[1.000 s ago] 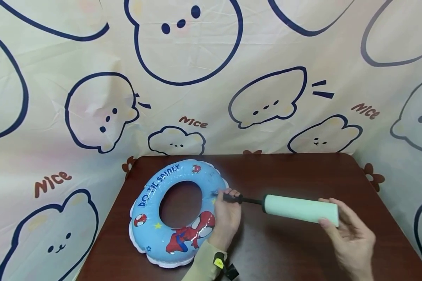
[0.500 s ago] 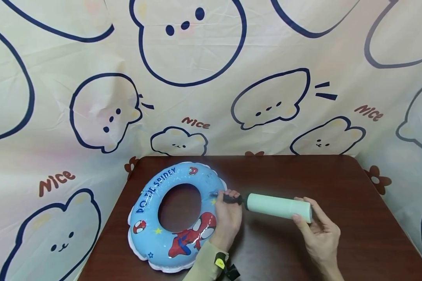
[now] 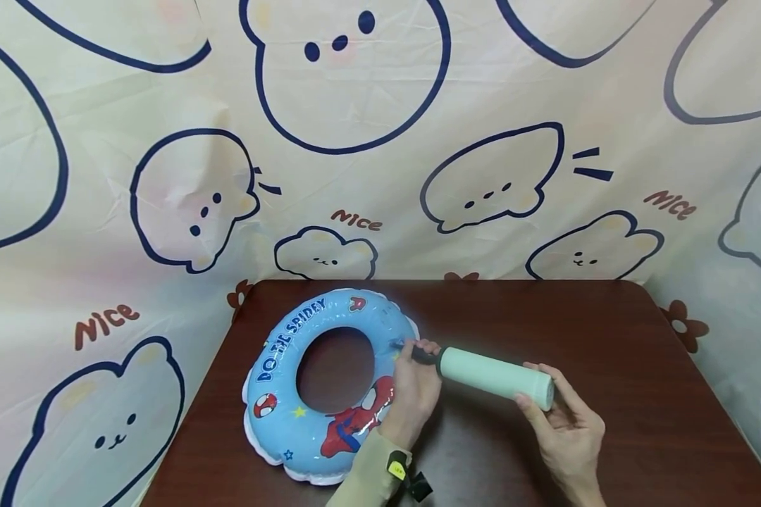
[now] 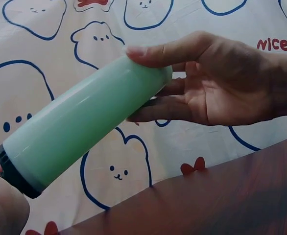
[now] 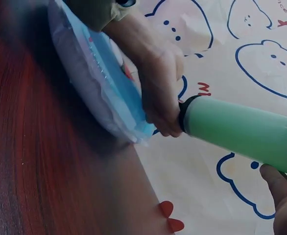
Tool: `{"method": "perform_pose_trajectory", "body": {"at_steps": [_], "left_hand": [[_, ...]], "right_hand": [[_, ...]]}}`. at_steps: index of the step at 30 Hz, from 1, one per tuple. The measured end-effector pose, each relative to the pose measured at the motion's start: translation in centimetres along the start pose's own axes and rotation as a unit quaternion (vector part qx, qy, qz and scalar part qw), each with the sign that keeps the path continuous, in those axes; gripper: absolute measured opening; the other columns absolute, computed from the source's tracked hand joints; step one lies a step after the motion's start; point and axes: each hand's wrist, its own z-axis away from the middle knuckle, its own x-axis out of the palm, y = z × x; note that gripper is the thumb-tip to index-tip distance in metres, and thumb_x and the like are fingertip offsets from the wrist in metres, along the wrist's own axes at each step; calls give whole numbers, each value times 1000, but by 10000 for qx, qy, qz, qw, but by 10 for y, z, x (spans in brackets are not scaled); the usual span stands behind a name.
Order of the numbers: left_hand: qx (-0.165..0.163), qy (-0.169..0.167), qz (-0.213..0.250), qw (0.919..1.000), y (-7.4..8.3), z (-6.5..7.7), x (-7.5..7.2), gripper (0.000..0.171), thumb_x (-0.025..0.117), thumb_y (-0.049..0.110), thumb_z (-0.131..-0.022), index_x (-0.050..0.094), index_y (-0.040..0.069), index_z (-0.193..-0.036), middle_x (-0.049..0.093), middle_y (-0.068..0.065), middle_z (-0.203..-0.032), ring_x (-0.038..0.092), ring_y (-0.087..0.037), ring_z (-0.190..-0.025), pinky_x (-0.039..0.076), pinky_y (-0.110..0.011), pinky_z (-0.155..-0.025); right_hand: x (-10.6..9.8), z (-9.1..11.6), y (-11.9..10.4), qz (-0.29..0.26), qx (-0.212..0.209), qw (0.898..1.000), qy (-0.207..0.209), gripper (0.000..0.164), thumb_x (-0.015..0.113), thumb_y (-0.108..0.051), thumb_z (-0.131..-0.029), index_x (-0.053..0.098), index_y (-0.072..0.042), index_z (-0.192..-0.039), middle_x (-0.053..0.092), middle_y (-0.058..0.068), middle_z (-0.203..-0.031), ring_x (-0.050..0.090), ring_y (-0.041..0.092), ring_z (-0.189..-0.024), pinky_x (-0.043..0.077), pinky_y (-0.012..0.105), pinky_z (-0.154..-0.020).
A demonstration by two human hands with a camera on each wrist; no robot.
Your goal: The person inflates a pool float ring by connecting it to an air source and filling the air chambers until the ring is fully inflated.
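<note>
A mint-green hand pump (image 3: pixel 495 377) spans the gap between both hands in the head view. Its black end lies in my left hand (image 3: pixel 415 391), whose fingers grip it against the edge of a blue swim ring (image 3: pixel 273 415) with a red cartoon figure. My right hand (image 3: pixel 571 433) grips the far end of the green barrel, thumb on the near side and fingers behind. The left wrist view shows the barrel (image 4: pixel 89 117) and the right hand (image 4: pixel 217 78) on its end. The ring's valve is mostly hidden by the left fingers.
A dark brown table (image 3: pixel 659 394) lies under the hands. Behind it hangs a pale cloth (image 3: pixel 380 183) with cartoon outlines. A black strap device (image 3: pixel 409 479) sits on the left wrist.
The right hand has pushed the green barrel leftwards towards the left hand, and the black rod seen earlier has gone into it. The ring has shifted slightly right.
</note>
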Motion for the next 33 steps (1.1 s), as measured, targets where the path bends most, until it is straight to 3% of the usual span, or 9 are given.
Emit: {"method": "perform_pose_trajectory", "body": {"at_steps": [10, 22, 33], "left_hand": [[25, 153, -106, 9998, 0, -1, -3, 19, 27, 29, -119, 30, 10, -122, 41, -1, -99, 44, -14, -88, 44, -24, -82], [-218, 22, -469, 9987, 5, -7, -2, 21, 22, 28, -119, 32, 9, -115, 37, 0, -96, 40, -13, -85, 41, -24, -80], [-223, -21, -288, 9993, 5, -6, 1, 23, 23, 27, -118, 34, 7, -116, 41, -1, -95, 43, -14, -84, 44, -24, -80]], "right_hand": [[-18, -6, -24, 357, -276, 9990, 55, 60, 62, 46, -68, 48, 37, -126, 70, 38, -122, 78, 26, -104, 64, 26, -83], [-24, 1, -46, 516, -358, 9977, 254, 58, 64, 44, -69, 48, 38, -125, 69, 39, -124, 79, 31, -105, 64, 28, -85], [-28, -9, -84, 1147, -196, 9899, 812, 55, 65, 41, -73, 51, 36, -126, 75, 28, -122, 81, 26, -101, 63, 25, -77]]}}
